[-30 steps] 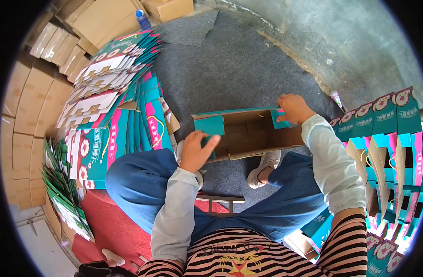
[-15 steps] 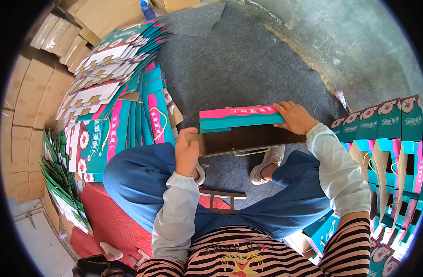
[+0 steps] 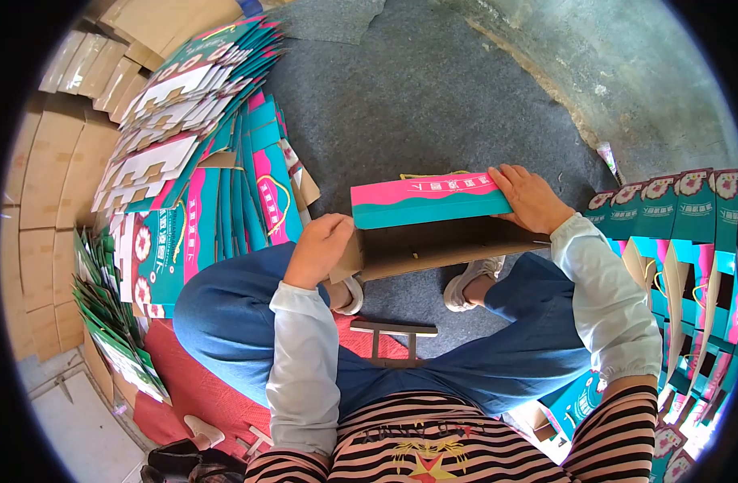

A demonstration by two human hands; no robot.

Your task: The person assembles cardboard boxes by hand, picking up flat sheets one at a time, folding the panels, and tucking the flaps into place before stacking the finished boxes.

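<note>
A teal and pink carton (image 3: 429,198) is held above my knees, its open brown inside facing me. At its left end, my left hand (image 3: 321,245) has its fingers bent together against the edge and a brown side flap. My right hand (image 3: 531,198) grips the top right corner, fingers over the printed panel and the thumb out of sight. A yellow cord shows behind the carton's upper edge.
Flat teal and white cartons (image 3: 156,149) lie stacked at the left, above green folded ones (image 3: 115,330). Brown boxes (image 3: 43,177) line the far left. Formed teal cartons (image 3: 675,213) stand at the right. A low metal frame (image 3: 393,328) is between my feet. Another person's foot (image 3: 204,431) shows lower left.
The carton has tilted so more of its pink panel shows, and the cord has appeared behind its top. My left hand has shifted slightly up its left end; my right hand has moved a little right.
</note>
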